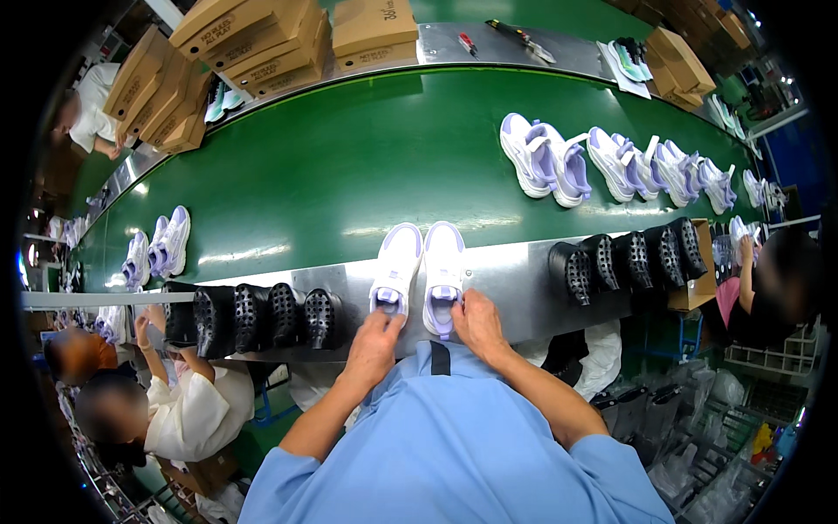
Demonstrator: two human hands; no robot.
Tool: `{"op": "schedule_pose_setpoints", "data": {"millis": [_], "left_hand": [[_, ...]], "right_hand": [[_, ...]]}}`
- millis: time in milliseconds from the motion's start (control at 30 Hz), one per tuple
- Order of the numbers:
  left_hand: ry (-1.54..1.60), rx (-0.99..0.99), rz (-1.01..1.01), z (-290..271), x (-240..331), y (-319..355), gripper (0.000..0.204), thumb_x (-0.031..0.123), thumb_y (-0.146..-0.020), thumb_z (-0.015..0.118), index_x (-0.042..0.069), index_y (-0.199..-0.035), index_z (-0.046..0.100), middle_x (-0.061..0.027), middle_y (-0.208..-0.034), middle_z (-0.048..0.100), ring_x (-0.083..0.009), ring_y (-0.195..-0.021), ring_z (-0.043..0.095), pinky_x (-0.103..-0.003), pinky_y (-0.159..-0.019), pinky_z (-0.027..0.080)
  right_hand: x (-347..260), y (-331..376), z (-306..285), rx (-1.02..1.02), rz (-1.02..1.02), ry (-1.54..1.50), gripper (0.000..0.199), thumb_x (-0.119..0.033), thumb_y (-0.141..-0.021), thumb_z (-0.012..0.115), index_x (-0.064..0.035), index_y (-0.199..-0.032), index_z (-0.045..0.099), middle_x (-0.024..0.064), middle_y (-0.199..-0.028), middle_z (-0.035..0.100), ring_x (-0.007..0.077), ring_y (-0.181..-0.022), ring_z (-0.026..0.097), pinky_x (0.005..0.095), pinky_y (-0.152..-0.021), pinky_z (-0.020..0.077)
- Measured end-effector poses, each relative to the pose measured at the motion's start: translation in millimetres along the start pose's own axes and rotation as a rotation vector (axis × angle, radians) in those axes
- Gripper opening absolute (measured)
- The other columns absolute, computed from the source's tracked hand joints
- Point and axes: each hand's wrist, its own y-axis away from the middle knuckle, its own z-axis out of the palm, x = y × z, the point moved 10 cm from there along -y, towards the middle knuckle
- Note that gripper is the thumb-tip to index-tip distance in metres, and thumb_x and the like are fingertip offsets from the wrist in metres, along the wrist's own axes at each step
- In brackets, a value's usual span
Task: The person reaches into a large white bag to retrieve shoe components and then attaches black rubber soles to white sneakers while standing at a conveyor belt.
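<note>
Two white and lavender sneakers stand side by side in front of me, toes pointing away, on the metal edge strip and reaching over the green belt. On the left sneaker (398, 262), the fingers of my left hand (374, 346) are closed at the heel collar. My right hand (478, 320) grips the right sneaker (444, 258) at the side of its heel opening, with the thumb and fingers partly hidden by the shoe. Lavender lining shows inside both openings.
Black studded shoe-shaped forms line the metal strip (515, 271) left (271, 319) and right (633, 260). More sneakers (546, 162) sit on the green belt (349, 157). Shoe boxes (375, 35), a red-handled tool (469, 44) and cutters lie along the far edge. Co-workers (188, 402) are on both sides.
</note>
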Motion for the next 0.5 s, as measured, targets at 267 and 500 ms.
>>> {"op": "schedule_pose_setpoints", "data": {"millis": [267,500], "left_hand": [[0.211,-0.234,-0.032,33.8,12.2,-16.5,0.042,0.009,-0.085,0.074,0.011,-0.127,0.07,-0.0218,-0.1,0.064,-0.0425,-0.099,0.064,-0.051,-0.086,0.054],[-0.035,-0.322,-0.06,51.1,2.5,-43.3,0.04,0.034,-0.079,0.087,0.011,-0.109,0.074,-0.0199,-0.091,0.071,-0.0401,-0.093,0.069,-0.05,-0.079,0.057]], "right_hand": [[-11.9,-9.3,9.6,-0.014,-0.088,0.039,0.023,-0.02,-0.097,0.063,0.0033,-0.099,0.06,0.0277,-0.097,0.065,0.0493,-0.086,0.067,0.0559,-0.078,0.0546],[0.5,-39.3,-32.1,-0.104,-0.073,-0.097,0.038,-0.028,-0.094,0.071,0.0022,-0.116,0.066,0.027,-0.108,0.069,0.0467,-0.094,0.067,0.0549,-0.085,0.0545]]}}
